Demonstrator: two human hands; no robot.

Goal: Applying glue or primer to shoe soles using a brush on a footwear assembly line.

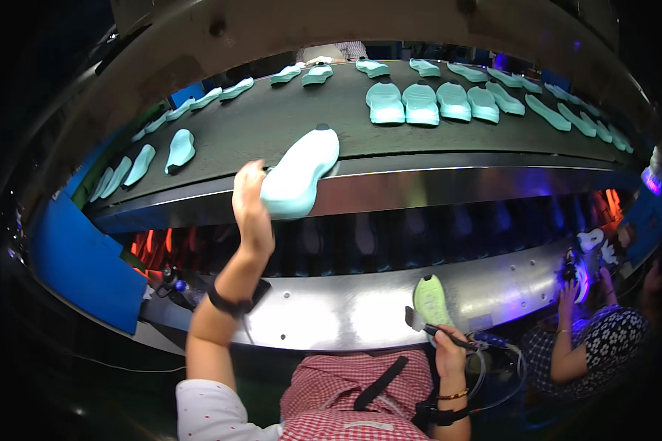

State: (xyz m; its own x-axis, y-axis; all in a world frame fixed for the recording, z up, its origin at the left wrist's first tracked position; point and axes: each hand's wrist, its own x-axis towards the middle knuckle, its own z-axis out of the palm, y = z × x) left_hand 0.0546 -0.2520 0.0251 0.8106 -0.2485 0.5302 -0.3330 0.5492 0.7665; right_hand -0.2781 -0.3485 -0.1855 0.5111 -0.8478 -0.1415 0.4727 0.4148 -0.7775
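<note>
My left hand (253, 209) is raised to the front edge of the upper conveyor belt. Its fingers grip the side of a pale turquoise shoe sole (301, 175), which slants over the belt's metal edge with its dark tip pointing away from me. Lower down, my right hand (449, 356) is closed round the black handle of a flat brush (417, 320). The brush head is over or beside a yellow-green shoe sole (429, 295) on the metal ledge in front of me; whether the bristles touch it I cannot tell.
More turquoise soles (421, 104) lie in rows on the dark belt (257, 117). Under it, a lower level holds dim soles between glowing red heaters (151, 241). A bottle (175, 283) stands at the ledge's left. Tubing (521, 367) loops beside my right hand. A co-worker (603, 345) works at the right.
</note>
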